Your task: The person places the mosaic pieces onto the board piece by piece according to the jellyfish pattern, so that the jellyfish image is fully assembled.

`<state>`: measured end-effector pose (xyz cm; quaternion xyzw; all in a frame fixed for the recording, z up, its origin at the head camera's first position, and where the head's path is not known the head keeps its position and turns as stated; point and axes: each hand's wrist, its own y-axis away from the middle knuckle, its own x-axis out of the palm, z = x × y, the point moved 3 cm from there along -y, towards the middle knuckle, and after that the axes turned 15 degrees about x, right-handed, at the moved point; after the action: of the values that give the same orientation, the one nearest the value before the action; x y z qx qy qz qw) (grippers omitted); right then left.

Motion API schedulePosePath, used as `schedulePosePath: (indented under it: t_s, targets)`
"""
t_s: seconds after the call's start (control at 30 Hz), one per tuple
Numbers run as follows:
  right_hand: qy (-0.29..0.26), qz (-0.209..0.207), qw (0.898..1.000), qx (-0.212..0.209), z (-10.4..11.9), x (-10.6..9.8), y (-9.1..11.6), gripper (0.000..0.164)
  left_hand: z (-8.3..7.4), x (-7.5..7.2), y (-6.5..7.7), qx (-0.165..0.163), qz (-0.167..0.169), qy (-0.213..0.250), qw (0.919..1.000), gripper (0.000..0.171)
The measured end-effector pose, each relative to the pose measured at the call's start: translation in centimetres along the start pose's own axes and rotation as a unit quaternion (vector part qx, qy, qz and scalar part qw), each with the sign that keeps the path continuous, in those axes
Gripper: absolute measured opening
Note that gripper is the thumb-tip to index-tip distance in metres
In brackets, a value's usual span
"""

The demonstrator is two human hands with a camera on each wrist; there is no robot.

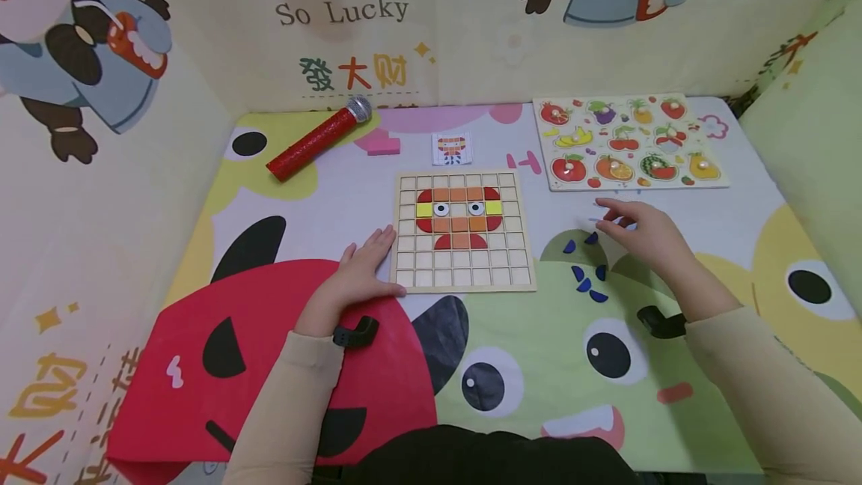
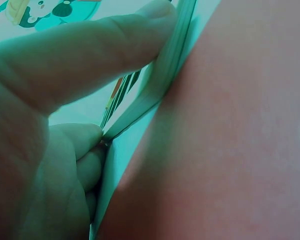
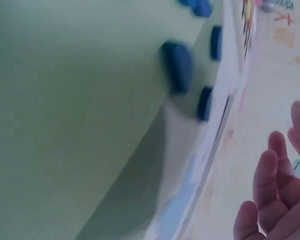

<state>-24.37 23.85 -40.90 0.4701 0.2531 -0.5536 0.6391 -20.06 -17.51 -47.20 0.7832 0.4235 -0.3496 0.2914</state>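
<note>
My left hand rests at the near-left corner of a wooden grid board, fingers spread along its left side and thumb by its near edge. In the left wrist view the thumb touches the board's edge. Red, orange and yellow tiles and two eye tiles form a face on the grid. My right hand hovers right of the board, index finger and thumb apart; I make out no piece between them. Several blue half-round pieces lie below it. The right wrist view shows blurred blue pieces and loosely bent fingers.
A small picture card of a similar face lies behind the board. A red glitter microphone is at the back left, near a pink block. At the back right lies a fruit puzzle board. The tablecloth has cartoon prints.
</note>
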Motion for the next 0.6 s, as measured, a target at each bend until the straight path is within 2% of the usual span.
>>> schedulePosePath:
  t_s: [0.33, 0.47, 0.6]
  targets:
    - [0.065, 0.045, 0.997, 0.007, -2.1, 1.4, -0.9, 0.053, 0.0, -0.2, 0.0, 0.000, -0.001, 0.001, 1.0000, 0.108]
    - [0.096, 0.052, 0.994, -0.015, -2.0, 2.0, -1.3, 0.048, -0.1, -0.1, 0.0, 0.004, 0.000, 0.000, 1.0000, 0.109]
    - [0.086, 0.058, 0.994, -0.037, -1.8, 2.4, -1.4, 0.045, 0.0, -0.1, 0.0, 0.003, -0.001, -0.002, 1.0000, 0.109]
